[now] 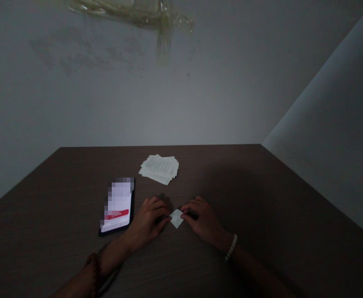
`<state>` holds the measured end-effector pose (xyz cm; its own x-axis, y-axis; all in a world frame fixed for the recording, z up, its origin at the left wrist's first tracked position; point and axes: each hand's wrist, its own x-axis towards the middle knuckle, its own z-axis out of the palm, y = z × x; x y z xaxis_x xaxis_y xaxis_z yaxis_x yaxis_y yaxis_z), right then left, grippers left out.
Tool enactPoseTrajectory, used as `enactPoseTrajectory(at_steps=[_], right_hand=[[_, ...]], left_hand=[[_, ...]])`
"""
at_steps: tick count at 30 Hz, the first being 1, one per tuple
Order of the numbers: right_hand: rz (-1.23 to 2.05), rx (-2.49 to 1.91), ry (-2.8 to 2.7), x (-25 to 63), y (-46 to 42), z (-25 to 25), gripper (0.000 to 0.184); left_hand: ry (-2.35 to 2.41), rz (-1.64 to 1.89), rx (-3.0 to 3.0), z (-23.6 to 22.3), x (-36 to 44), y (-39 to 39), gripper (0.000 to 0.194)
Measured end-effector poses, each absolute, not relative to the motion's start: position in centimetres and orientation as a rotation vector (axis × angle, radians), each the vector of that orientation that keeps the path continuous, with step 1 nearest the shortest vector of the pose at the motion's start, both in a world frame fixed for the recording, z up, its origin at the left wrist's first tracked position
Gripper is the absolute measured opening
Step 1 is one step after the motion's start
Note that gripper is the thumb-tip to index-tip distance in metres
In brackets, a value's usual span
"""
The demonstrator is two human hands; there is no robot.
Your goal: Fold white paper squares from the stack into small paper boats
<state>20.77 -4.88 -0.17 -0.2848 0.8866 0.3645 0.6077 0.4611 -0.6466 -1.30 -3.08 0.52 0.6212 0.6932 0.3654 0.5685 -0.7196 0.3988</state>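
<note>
Between my two hands is a small white piece of printed paper (pixel 176 219), turned so that one corner points toward me. My left hand (pixel 150 218) pinches its left corner between thumb and fingers. At the opposite corner, the thumb and fingers of my right hand (pixel 202 218) are closed on the same paper. The print is too small to read. Beyond my hands lies a loose, fanned pile of printed white papers (pixel 159 168).
A phone (pixel 117 205) with its screen lit lies left of my left hand, partly blurred out. The dark wooden table (pixel 231 174) meets a grey wall (pixel 218 99) at its far edge, and another wall rises along the right. Shiny tape (pixel 131 16) crosses the wall above.
</note>
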Motion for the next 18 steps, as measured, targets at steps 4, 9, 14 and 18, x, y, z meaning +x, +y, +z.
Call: enactPoseTrajectory(at_steps=[4,9,14,18], right_hand=[[0.477,-1.2,-2.068,21.1,-4.8,-0.5,0.007],[0.291,-1.097,-2.2,21.5,-4.7,-0.7,0.005],[0.015,-1.042,-2.374,21.7,-4.7,-0.6,0.009],[-0.097,-0.966,-2.473,22.2,-4.6,-0.6,0.008]], left_hand=[[1.012,0.703,2.626,0.6,-1.3,-3.1,0.012],[0.971,0.69,2.662,0.8,-1.3,-3.3,0.017],[0.912,0.688,2.687,0.6,-1.4,-3.2,0.018],[0.857,0.668,2.732,0.8,-1.6,-3.2,0.022]])
